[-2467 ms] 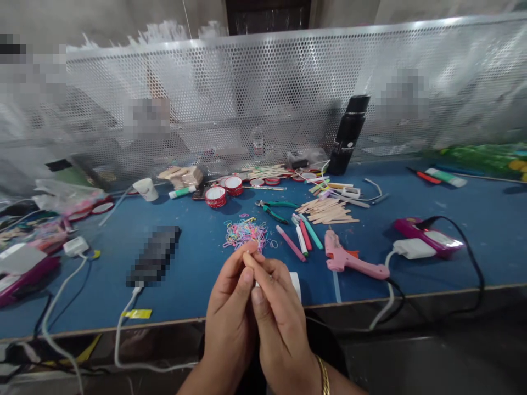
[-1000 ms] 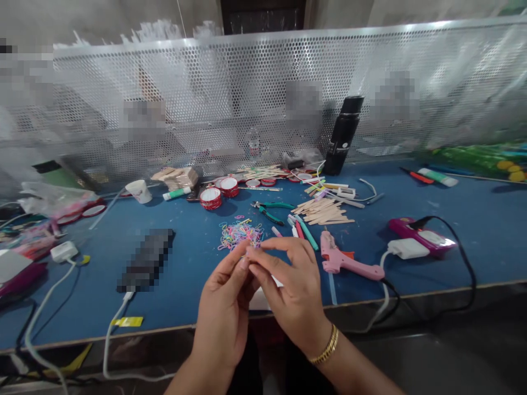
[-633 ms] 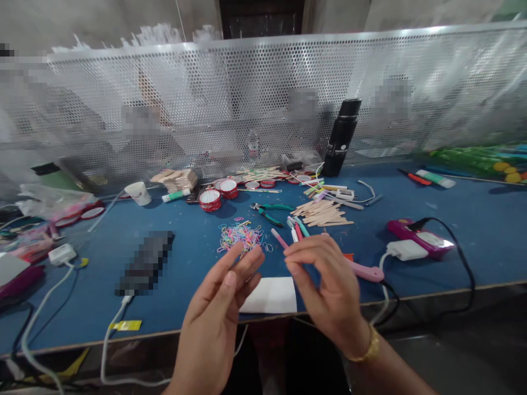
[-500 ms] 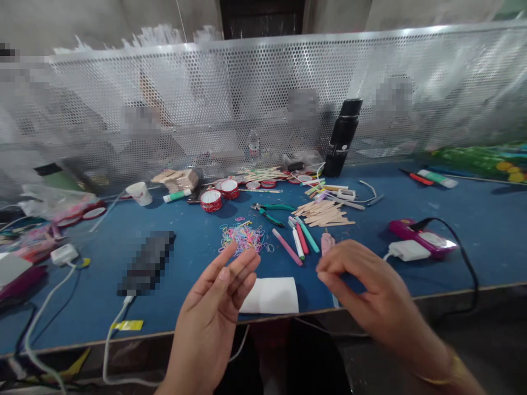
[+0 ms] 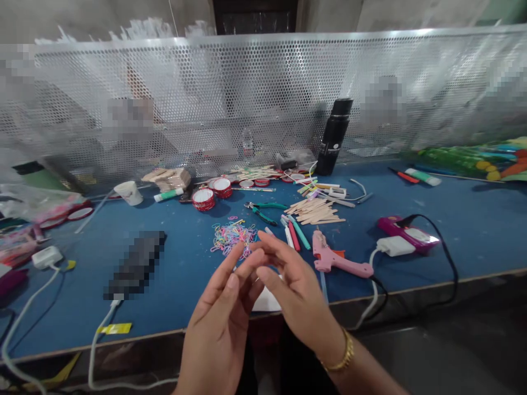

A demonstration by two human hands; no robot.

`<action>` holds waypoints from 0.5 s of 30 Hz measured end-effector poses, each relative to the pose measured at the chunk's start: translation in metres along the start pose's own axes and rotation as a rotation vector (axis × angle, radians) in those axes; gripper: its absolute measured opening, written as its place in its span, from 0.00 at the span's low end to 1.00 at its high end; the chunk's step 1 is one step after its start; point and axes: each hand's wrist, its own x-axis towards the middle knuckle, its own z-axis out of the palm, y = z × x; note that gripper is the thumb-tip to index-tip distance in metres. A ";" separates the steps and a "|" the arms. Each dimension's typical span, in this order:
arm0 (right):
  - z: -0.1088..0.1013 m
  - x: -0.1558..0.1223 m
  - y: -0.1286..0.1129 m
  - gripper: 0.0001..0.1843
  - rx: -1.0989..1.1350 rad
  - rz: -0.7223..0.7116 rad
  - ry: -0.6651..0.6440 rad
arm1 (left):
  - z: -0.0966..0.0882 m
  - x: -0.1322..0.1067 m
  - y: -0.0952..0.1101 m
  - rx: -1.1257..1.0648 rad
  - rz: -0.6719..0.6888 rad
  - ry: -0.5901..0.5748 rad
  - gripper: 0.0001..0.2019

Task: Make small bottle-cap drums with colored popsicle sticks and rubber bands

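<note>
My left hand is raised over the table's front edge, palm inward, its fingers loosely bent and apart. Close against it, my right hand is open too, its fingertips by the left fingers. I see nothing held in either hand. Partly hidden below them lies a folded white paper. Just beyond the fingertips is a pile of small coloured loops. To the right of my right hand a pink glue gun lies on the blue table.
Behind the hands are several markers, teal-handled pliers, wooden craft sticks and red tape rolls. A black bottle stands by the perforated metal screen. Cabled power sockets lie right, a blurred dark device left.
My right hand has moved left from in front of the glue gun to meet my left hand, and its fingers have spread. The glue gun now shows in full.
</note>
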 end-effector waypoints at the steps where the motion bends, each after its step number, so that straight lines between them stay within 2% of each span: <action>1: 0.008 0.000 0.002 0.20 0.029 0.008 0.017 | -0.001 -0.002 -0.002 0.005 -0.008 0.006 0.20; 4: 0.026 0.000 0.003 0.12 -0.009 -0.024 0.124 | -0.002 -0.010 -0.011 0.026 -0.041 0.037 0.21; 6: 0.033 0.000 0.002 0.14 -0.062 -0.050 0.178 | -0.002 -0.016 -0.018 0.036 -0.025 0.048 0.21; 9: 0.039 0.005 0.000 0.18 -0.072 -0.036 0.187 | -0.002 -0.021 -0.030 0.062 0.051 0.044 0.20; 12: 0.039 0.018 0.000 0.23 0.057 0.056 0.206 | -0.005 -0.018 -0.040 0.110 0.139 -0.017 0.21; 15: 0.039 0.033 0.002 0.27 0.278 0.221 0.227 | -0.011 -0.010 -0.044 0.117 0.174 -0.111 0.22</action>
